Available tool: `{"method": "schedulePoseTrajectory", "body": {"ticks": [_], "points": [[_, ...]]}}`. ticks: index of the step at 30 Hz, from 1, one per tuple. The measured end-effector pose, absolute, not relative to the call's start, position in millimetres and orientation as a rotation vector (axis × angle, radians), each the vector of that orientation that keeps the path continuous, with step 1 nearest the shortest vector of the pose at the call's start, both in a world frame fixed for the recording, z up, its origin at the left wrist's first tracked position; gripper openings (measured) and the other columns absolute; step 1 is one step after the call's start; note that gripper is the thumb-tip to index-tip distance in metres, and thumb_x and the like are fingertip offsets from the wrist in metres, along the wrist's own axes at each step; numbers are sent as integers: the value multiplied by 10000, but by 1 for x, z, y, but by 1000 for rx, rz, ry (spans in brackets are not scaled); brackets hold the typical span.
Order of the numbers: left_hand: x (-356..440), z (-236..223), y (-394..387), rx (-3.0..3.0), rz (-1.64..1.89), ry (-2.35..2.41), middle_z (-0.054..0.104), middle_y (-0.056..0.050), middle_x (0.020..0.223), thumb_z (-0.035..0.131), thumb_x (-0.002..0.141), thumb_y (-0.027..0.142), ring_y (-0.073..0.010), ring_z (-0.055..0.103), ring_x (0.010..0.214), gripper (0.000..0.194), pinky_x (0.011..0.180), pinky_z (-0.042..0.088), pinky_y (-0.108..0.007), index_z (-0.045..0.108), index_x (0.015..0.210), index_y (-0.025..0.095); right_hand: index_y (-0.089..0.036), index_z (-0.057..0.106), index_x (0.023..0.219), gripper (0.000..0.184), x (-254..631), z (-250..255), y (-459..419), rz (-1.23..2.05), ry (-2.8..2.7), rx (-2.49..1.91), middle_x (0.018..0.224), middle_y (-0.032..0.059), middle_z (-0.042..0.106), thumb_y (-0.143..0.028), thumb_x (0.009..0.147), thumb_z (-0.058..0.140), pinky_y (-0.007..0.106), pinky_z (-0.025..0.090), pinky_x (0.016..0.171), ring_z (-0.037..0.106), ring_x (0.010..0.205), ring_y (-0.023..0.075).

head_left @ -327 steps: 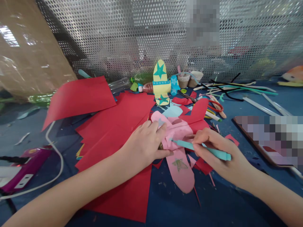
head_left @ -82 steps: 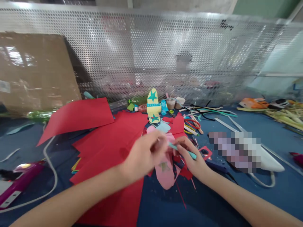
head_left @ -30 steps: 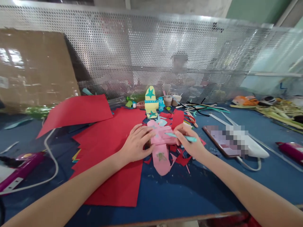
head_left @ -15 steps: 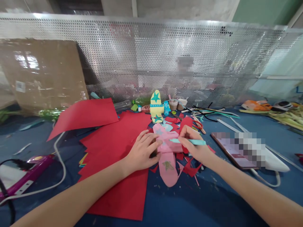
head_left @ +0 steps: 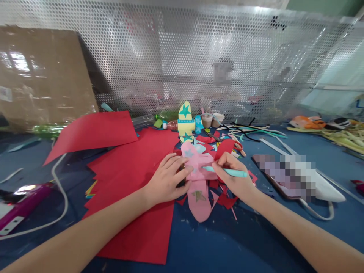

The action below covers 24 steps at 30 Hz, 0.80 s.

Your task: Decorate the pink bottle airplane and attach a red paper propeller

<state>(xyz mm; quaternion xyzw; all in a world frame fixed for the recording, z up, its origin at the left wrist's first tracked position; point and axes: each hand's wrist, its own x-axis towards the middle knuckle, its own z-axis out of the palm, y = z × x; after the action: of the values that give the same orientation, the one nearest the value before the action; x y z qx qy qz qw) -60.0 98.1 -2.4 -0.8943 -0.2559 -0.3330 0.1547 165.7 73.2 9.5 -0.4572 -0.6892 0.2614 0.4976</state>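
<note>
A pink paper cutout (head_left: pixel 198 185) with a greenish star on its lower flap and pale blue stars higher up lies in front of me. My left hand (head_left: pixel 170 177) grips its left edge, the fingers and thumb curled around a dark gap there. Pinched in my right hand (head_left: pixel 235 176) is a light blue pen (head_left: pixel 237 173), its tip on the pink paper's middle band. Beyond my right fingers a red paper piece (head_left: pixel 226 147) sticks up. A yellow paper cutout with teal stars (head_left: pixel 186 131) stands just behind the pink one.
Large red paper sheets (head_left: pixel 136 170) spread under and left of my left arm. Red scraps (head_left: pixel 227 201), scissors (head_left: pixel 238 145) and small cups (head_left: pixel 207 120) surround the work. A phone (head_left: pixel 273 176) lies right, a purple power strip (head_left: pixel 27 206) left. A perforated metal panel (head_left: pixel 187 49) stands behind.
The view has tilted down slightly. The pen has shifted a little on the pink paper, and both hands keep their grips.
</note>
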Motion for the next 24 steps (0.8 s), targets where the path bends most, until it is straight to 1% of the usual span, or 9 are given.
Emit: {"method": "schedulePoseTrajectory", "body": {"ticks": [8,14,24], "points": [[-60,-1,99,-2527,-958,-704,632,-116,1124,535,824,222,-237,587,1037,180,988,410,-463,559,1002,205,-235,356,651,270,164,14,72,646,-1687,-1115,552,-64,389,-259,829,558,239,301,463,348,493,103],[-60,-3,100,-2531,-950,-702,626,-119,1139,548,818,231,-241,582,1047,194,993,406,-460,561,1009,201,-235,348,663,272,165,14,71,662,-1694,-1105,549,-75,362,-274,842,549,236,255,435,300,465,91],[-60,-3,99,-2516,-980,-672,628,-123,1132,543,823,230,-240,587,1032,191,972,422,-460,562,1009,194,-230,366,648,259,164,17,71,635,-1697,-1094,558,-73,362,-252,829,550,240,243,449,294,478,92]]}}
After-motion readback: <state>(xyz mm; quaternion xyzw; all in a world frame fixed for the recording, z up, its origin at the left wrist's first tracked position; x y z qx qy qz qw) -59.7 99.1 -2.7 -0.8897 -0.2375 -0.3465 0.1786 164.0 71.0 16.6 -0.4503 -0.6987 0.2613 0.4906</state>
